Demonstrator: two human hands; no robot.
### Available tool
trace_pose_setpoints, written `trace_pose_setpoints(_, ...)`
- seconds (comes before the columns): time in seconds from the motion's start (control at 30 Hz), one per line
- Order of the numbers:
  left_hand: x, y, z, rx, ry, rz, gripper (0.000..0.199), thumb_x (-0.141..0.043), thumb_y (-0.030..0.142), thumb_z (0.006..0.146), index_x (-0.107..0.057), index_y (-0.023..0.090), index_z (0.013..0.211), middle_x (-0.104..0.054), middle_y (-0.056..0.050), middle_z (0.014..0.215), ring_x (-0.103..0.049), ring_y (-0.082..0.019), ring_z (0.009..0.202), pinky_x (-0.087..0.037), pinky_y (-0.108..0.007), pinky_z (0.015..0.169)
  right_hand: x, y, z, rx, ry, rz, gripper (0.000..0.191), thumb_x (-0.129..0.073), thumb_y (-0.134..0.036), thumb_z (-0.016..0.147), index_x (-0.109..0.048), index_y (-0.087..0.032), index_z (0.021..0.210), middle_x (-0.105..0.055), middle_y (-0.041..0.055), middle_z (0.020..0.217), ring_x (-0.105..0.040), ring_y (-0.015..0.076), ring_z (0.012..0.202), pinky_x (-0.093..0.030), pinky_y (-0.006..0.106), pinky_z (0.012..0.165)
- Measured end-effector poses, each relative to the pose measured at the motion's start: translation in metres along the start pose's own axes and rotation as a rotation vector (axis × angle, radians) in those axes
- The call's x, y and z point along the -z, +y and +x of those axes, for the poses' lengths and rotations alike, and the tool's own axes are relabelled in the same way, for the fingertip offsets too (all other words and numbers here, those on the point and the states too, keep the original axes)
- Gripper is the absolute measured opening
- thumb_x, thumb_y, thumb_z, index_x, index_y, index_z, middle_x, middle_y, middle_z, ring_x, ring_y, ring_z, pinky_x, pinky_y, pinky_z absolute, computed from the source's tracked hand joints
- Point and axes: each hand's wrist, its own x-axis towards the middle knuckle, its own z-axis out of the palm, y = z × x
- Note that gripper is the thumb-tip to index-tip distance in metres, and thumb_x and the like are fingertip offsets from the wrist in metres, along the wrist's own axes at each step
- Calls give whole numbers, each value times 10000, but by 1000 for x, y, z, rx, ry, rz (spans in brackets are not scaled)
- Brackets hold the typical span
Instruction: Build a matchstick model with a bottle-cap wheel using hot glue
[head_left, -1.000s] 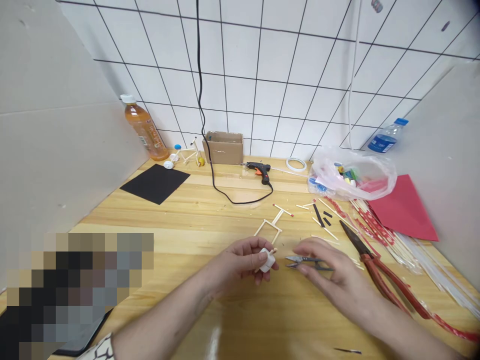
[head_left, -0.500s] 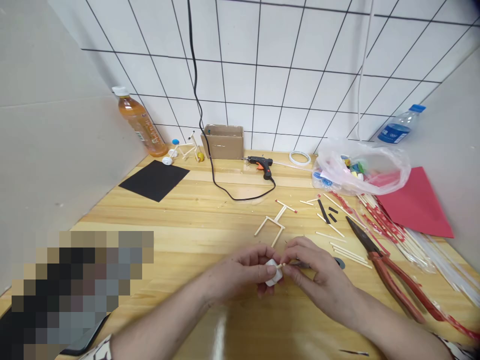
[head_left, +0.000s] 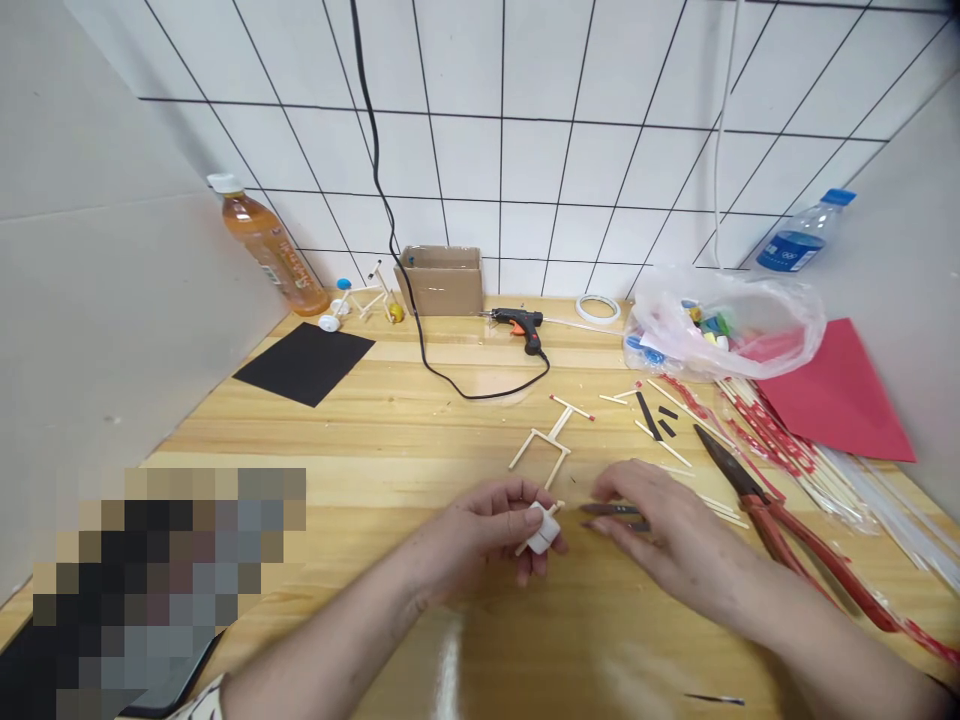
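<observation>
My left hand (head_left: pixel 502 520) is closed on a small white piece (head_left: pixel 543 528), which looks like bottle caps put together, with a thin wooden stick (head_left: pixel 556 508) through it. The stick pokes out at both ends. To its right, a short gap away, my right hand (head_left: pixel 649 520) is closed on a dark two-pronged tool (head_left: pixel 615 510) that looks like tweezers; its points face left. Just beyond my hands lies a frame of glued wooden sticks (head_left: pixel 551 440) with red tips on its far crosspiece.
At the back stand a cardboard box (head_left: pixel 442 285), a corded glue gun (head_left: pixel 521 325) and a tape roll (head_left: pixel 598 308). Red-handled pliers (head_left: pixel 772 540), loose sticks (head_left: pixel 664 443), a plastic bag (head_left: pixel 652 310) and red sheet (head_left: pixel 862 400) lie right. Left are black paper (head_left: pixel 304 363) and a tea bottle (head_left: pixel 270 250).
My right hand has moved right with the tool, away from the stick. My left hand still holds the white piece, now turned so that the stick points up and right.
</observation>
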Motion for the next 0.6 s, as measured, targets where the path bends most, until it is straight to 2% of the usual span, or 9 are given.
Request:
trace_pose_setpoints(0.1, 3, 1, 1, -26, 18, -42, 259, -650, 277, 740, -559, 113, 918, -669, -118, 802, -607, -134, 580, -405, -199, 468, 11, 22, -12, -54, -89, -152, 210, -567, -156, 728, -544, -220, 927, -595, 53, 930, -563, 217, 856, -444, 355, 750)
trace_pose_setpoints(0.17, 5, 3, 2, -41, 28, -56, 243, -641, 262, 744, -565, 105, 913, -673, -129, 809, -612, -138, 584, -403, -201, 471, 12, 35, -20, -84, -103, -208, 280, -564, -116, 681, -536, -222, 938, -586, 59, 968, -559, 231, 903, -438, 357, 766)
trace_pose_setpoints(0.27, 5, 6, 1, -58, 42, -68, 243, -640, 258, 745, -571, 99, 915, -672, -135, 814, -615, -141, 590, -398, -202, 476, 7, 45, -27, -123, -145, -197, 173, -503, -94, 699, -506, -225, 812, -588, 33, 856, -568, 191, 777, -431, 303, 654)
trace_pose_setpoints(0.33, 5, 7, 1, -63, 57, -71, 239, -638, 260, 751, -573, 97, 915, -671, -135, 818, -615, -139, 593, -398, -202, 478, 2, 46, -28, -129, -154, -180, 162, -483, -87, 702, -484, -224, 787, -579, 23, 806, -561, 177, 726, -419, 289, 620)
trace_pose_setpoints(0.47, 6, 8, 1, -61, 79, -80, 237, -632, 265, 760, -571, 98, 917, -668, -136, 828, -616, -139, 601, -404, -203, 487, -4, 44, -26, -123, -125, -171, 180, -482, -97, 691, -477, -211, 831, -574, 46, 822, -563, 188, 749, -440, 312, 665)
trace_pose_setpoints(0.6, 6, 8, 2, -77, 80, -96, 254, -648, 261, 744, -566, 96, 919, -664, -133, 822, -613, -143, 603, -412, -209, 495, -4, 37, -21, -164, -113, -54, 155, -444, -159, 772, -473, -208, 916, -599, 35, 782, -574, 172, 675, -471, 295, 611)
